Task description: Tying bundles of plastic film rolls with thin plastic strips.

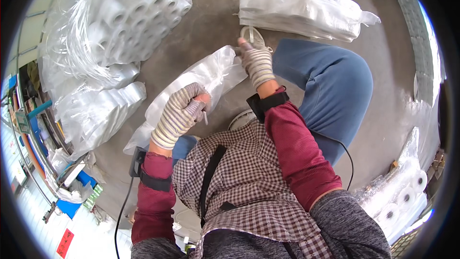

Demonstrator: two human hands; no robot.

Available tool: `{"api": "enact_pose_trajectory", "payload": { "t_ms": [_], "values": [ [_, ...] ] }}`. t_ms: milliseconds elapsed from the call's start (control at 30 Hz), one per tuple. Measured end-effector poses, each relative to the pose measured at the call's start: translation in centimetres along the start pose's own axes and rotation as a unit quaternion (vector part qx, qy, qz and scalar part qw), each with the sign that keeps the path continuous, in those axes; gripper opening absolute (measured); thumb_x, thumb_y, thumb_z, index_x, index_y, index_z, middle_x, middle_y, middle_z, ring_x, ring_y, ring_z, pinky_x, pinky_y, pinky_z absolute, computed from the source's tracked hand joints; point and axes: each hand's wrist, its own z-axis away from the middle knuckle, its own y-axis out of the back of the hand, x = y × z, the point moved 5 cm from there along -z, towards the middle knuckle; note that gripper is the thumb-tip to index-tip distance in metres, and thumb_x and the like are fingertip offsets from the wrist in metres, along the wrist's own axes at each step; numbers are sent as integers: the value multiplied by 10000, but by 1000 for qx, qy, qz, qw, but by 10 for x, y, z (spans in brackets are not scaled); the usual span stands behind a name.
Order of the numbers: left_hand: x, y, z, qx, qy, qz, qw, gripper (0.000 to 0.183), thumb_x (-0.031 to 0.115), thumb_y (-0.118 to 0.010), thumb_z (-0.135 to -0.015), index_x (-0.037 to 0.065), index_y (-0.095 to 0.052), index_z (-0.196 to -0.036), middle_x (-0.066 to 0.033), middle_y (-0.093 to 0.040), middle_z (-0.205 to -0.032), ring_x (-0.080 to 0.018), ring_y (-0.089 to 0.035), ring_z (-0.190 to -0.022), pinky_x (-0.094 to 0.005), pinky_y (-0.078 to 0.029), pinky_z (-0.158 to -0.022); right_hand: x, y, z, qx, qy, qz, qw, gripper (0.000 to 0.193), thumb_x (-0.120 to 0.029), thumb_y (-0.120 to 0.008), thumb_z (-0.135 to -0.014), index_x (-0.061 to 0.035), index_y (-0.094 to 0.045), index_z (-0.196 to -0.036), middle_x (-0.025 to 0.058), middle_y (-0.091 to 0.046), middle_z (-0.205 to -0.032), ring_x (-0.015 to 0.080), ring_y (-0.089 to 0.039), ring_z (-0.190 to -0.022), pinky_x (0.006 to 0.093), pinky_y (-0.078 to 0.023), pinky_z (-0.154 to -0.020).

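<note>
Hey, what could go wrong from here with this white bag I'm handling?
The bag looks thin, so it might tear if the left hand tugs hard. The cable running by the trouser leg could snag as you move. Loose strands draped by the rolls might tangle.

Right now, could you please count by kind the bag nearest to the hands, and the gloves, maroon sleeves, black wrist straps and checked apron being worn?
Bag: 1
Gloves: 2
Sleeves: 2
Straps: 2
Apron: 1
Total: 8
</note>
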Motion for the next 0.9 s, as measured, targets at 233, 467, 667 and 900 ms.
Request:
{"api": "enact_pose_trajectory", "payload": {
  "t_ms": [233, 467, 667, 900],
  "values": [
    [-24, 15, -26, 80, 194, 183, 960, 248, 259, -488, -897, 36, -584, -843, 40, -440, -570, -19, -348, -474, -173, -256, -414, -6, -35, 63, -297, -17, 318, 900, 398, -433, -664, -761, -48, -598, -686, 15, -527, -525, 97, -450, -434, 265, -347, -397],
    [-8, -27, -77, -100, 69, -57, 991, 128, 173, -568, -851, 57, -599, -893, 17, -555, -732, -57, -500, -609, -223, -418, -529, 54, -57, 22, -275, 179, 235, 915, 309, -368, -616, -820, -62, -601, -779, 26, -540, -590, 111, -457, -457, 279, -378, -439],
    [-42, -41, -65, 36, 219, 41, 974, 127, 30, -540, -836, 36, -596, -949, -26, -586, -819, -83, -517, -576, -213, -444, -486, 22, -15, 59, -129, -14, -71, 989, 290, -320, -587, -852, -58, -588, -726, 6, -502, -546, 113, -403, -419, 280, -312, -396],
    [-56, -53, -65, -131, 259, -61, 955, 187, 126, -598, -824, 37, -621, -988, -10, -591, -652, -70, -499, -474, -197, -390, -408, 26, 1, 58, -116, -4, -105, 988, 358, -366, -613, -834, -102, -503, -619, 6, -466, -518, 100, -387, -402, 253, -277, -373]
  ]
}}
